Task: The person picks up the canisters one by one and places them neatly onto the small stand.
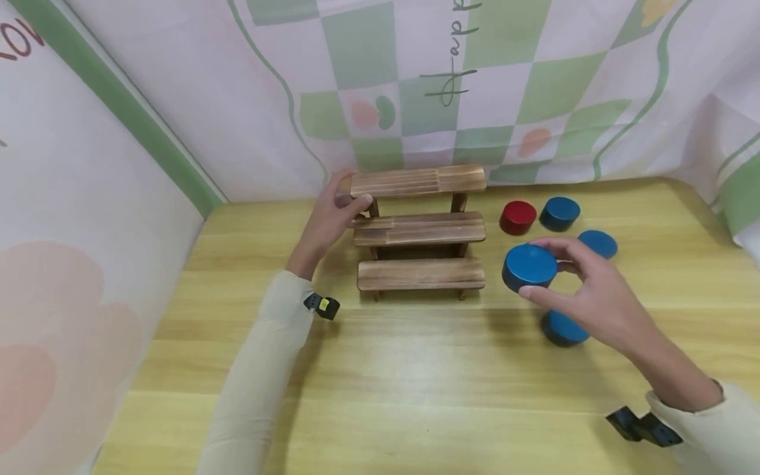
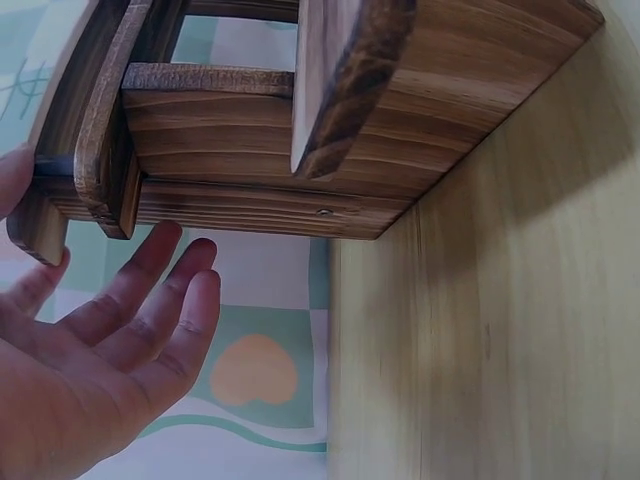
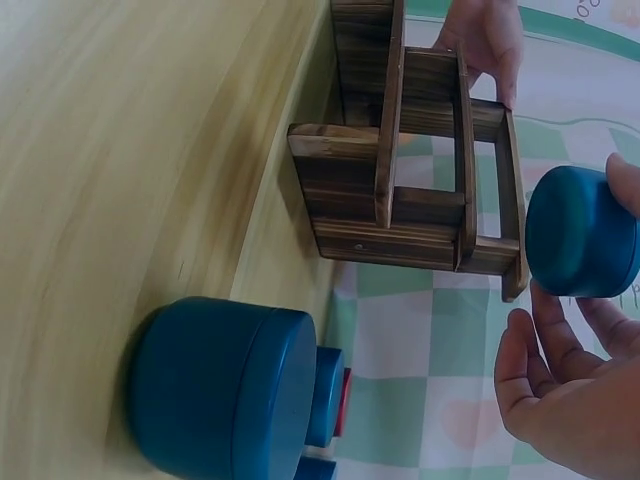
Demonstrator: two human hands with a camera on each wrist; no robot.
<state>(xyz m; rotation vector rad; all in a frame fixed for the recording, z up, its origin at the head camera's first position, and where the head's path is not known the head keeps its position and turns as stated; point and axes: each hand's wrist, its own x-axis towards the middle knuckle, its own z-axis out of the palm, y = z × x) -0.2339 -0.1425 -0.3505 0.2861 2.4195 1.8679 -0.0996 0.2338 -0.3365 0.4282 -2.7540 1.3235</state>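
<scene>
A three-tier wooden step shelf [image 1: 420, 229] stands on the table, its back towards the curtain. My left hand [image 1: 330, 218] grips the left end of the top tier between thumb and forefinger; the other fingers [image 2: 150, 310] spread loosely beside the shelf. To the right of the shelf, my right hand [image 1: 602, 300] pinches a round blue tin [image 1: 530, 265] by its sides, held above the tabletop. In the right wrist view this blue tin [image 3: 575, 232] shows a lid seam, and the remaining fingers lie below it.
A red tin [image 1: 518, 218] and a blue tin [image 1: 560, 214] stand at the back right. Two more blue tins, one behind [image 1: 598, 244] and one below my right hand [image 1: 564, 328], are partly covered. A checked cloth [image 1: 427, 99] hangs behind the table.
</scene>
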